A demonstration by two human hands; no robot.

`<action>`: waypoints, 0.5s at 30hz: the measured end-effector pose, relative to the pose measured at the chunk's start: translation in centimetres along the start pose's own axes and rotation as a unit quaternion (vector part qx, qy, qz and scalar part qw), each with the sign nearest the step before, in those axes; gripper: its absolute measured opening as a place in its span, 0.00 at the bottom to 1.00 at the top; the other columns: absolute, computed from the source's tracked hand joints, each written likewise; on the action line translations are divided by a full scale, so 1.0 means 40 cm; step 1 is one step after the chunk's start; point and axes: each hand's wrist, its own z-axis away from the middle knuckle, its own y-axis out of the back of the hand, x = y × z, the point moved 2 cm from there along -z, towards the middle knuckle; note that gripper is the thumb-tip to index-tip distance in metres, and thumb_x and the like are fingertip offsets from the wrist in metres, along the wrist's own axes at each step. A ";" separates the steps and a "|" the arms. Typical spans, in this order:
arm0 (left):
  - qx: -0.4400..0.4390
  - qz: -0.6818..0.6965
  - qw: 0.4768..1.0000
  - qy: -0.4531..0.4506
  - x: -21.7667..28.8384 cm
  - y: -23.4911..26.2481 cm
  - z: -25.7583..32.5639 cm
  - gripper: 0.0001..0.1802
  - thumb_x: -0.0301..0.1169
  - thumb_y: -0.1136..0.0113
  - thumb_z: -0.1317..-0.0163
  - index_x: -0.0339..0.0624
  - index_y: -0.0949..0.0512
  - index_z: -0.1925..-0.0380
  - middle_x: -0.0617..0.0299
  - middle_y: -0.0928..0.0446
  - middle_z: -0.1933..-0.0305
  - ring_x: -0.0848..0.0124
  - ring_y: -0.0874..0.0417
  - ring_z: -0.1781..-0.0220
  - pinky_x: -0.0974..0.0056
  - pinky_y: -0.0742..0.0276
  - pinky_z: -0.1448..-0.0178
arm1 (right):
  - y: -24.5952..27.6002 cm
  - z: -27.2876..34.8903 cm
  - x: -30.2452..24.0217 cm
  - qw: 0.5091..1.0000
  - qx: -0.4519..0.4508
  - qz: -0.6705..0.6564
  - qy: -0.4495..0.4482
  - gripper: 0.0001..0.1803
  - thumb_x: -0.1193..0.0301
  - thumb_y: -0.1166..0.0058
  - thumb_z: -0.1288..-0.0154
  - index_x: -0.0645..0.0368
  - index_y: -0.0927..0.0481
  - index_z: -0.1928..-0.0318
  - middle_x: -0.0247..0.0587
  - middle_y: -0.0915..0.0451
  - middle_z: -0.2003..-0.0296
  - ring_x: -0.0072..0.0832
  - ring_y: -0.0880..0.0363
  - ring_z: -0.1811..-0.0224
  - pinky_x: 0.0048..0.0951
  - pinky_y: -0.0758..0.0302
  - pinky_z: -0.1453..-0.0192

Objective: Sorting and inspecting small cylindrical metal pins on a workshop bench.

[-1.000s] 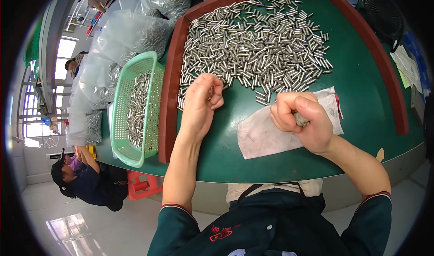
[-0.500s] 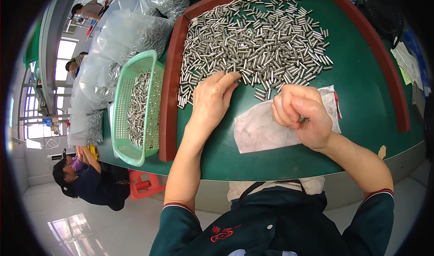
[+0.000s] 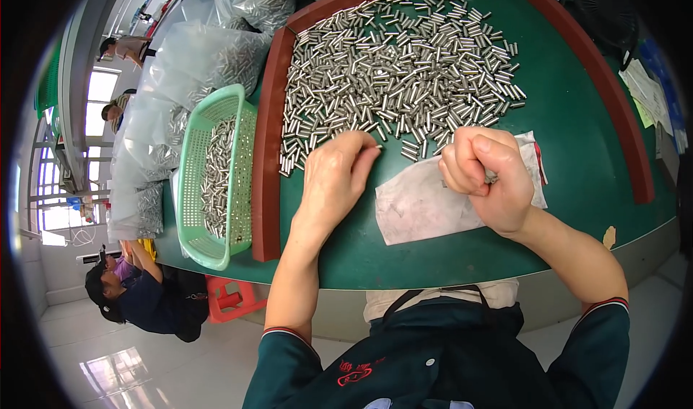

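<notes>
A wide heap of short, shiny metal pins (image 3: 404, 70) covers the far part of the green table. My left hand (image 3: 333, 181) is at the heap's near edge, thumb and forefinger pinched together. A tiny bright spot shows at their tips, too small to name. My right hand (image 3: 498, 181) is closed in a fist above a stained white cloth (image 3: 422, 207). Metal glints between its curled fingers and looks like the pins. A few loose pins (image 3: 410, 150) lie between the two hands, just beyond the cloth.
A reddish-brown wooden frame (image 3: 268, 156) borders the heap. Left of it stands a green perforated basket (image 3: 189, 192) holding pins. Clear plastic bags (image 3: 209, 55) of metal parts line the far left. A black fan (image 3: 603, 12) is at far right. Another person (image 3: 148, 293) sits at left.
My left hand has drawn back slightly from the heap toward me, its thumb and forefinger now pinched. My right fist has shifted a little to the right and stays closed.
</notes>
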 end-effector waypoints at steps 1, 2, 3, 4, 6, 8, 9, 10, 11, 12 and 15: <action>-0.013 0.057 0.998 0.019 0.027 -0.007 0.004 0.03 0.23 0.41 0.51 0.36 0.25 0.75 0.63 0.34 0.86 0.76 0.37 0.86 0.70 0.41 0.81 | 0.006 0.000 -0.001 1.000 0.007 0.003 0.002 0.19 0.65 0.68 0.39 0.56 0.45 0.87 0.27 0.47 0.90 0.15 0.53 0.87 0.19 0.54 0.82; -0.029 0.133 0.991 0.013 0.041 -0.027 0.014 0.03 0.22 0.40 0.52 0.37 0.24 0.76 0.67 0.38 0.87 0.81 0.42 0.85 0.74 0.46 0.82 | 0.011 0.000 -0.004 1.000 0.009 -0.020 0.015 0.19 0.65 0.68 0.39 0.55 0.45 0.87 0.27 0.47 0.91 0.15 0.55 0.88 0.20 0.55 0.82; -0.056 0.138 0.989 -0.010 0.069 -0.028 0.022 0.03 0.22 0.40 0.52 0.36 0.24 0.76 0.67 0.36 0.87 0.80 0.40 0.85 0.74 0.45 0.82 | 0.009 0.000 -0.008 0.998 0.006 -0.047 0.028 0.19 0.65 0.69 0.39 0.54 0.45 0.87 0.27 0.47 0.92 0.16 0.56 0.89 0.20 0.55 0.83; -0.061 0.132 0.989 -0.031 0.080 -0.041 0.031 0.03 0.22 0.39 0.53 0.36 0.24 0.77 0.65 0.34 0.86 0.79 0.39 0.85 0.73 0.43 0.82 | 0.007 -0.001 -0.012 0.998 0.005 -0.050 0.029 0.20 0.64 0.70 0.38 0.54 0.45 0.87 0.27 0.48 0.92 0.16 0.56 0.89 0.21 0.55 0.83; -0.082 0.115 0.989 -0.052 0.087 -0.049 0.030 0.04 0.22 0.39 0.53 0.35 0.24 0.77 0.62 0.33 0.86 0.78 0.37 0.86 0.71 0.42 0.82 | 0.009 -0.005 -0.006 0.997 0.008 -0.072 0.025 0.21 0.63 0.71 0.37 0.53 0.45 0.87 0.26 0.48 0.92 0.17 0.57 0.89 0.21 0.55 0.83; -0.090 0.112 0.989 -0.018 0.088 -0.049 0.032 0.04 0.22 0.39 0.54 0.35 0.24 0.77 0.61 0.33 0.87 0.76 0.37 0.87 0.70 0.41 0.82 | 0.010 -0.004 0.001 0.996 0.014 -0.089 0.018 0.23 0.62 0.74 0.34 0.53 0.45 0.88 0.26 0.49 0.93 0.17 0.57 0.90 0.22 0.55 0.83; -0.084 0.119 0.989 -0.021 0.088 -0.053 0.032 0.04 0.22 0.38 0.54 0.35 0.24 0.77 0.62 0.34 0.88 0.76 0.38 0.87 0.70 0.42 0.83 | 0.011 -0.004 0.003 0.996 0.019 -0.087 0.019 0.23 0.62 0.74 0.34 0.53 0.45 0.88 0.26 0.49 0.93 0.17 0.57 0.90 0.22 0.55 0.83; -0.087 0.121 0.989 -0.023 0.088 -0.057 0.030 0.04 0.22 0.38 0.54 0.35 0.24 0.77 0.62 0.34 0.88 0.76 0.38 0.87 0.70 0.42 0.83 | 0.012 -0.005 0.006 0.996 0.029 -0.087 0.019 0.23 0.62 0.75 0.34 0.53 0.46 0.88 0.26 0.49 0.93 0.17 0.57 0.90 0.22 0.55 0.83; -0.089 0.119 0.989 -0.021 0.088 -0.059 0.029 0.04 0.22 0.38 0.54 0.35 0.24 0.78 0.62 0.34 0.88 0.76 0.38 0.87 0.70 0.42 0.83 | 0.013 -0.006 0.009 0.995 0.039 -0.088 0.020 0.23 0.62 0.75 0.34 0.53 0.46 0.88 0.26 0.49 0.93 0.17 0.57 0.90 0.22 0.55 0.83; -0.089 0.114 0.989 -0.017 0.089 -0.058 0.029 0.04 0.22 0.38 0.54 0.35 0.24 0.78 0.62 0.34 0.88 0.76 0.38 0.87 0.70 0.42 0.83 | 0.011 -0.008 0.012 0.995 0.039 -0.089 0.020 0.23 0.62 0.75 0.34 0.53 0.46 0.88 0.26 0.49 0.93 0.17 0.57 0.90 0.22 0.55 0.83; -0.089 0.108 0.990 -0.015 0.087 -0.057 0.031 0.04 0.22 0.38 0.54 0.35 0.25 0.78 0.62 0.35 0.88 0.77 0.39 0.88 0.71 0.43 0.83 | 0.009 -0.011 0.021 0.993 0.048 -0.103 0.026 0.23 0.62 0.75 0.34 0.53 0.46 0.88 0.26 0.49 0.93 0.17 0.57 0.90 0.22 0.55 0.84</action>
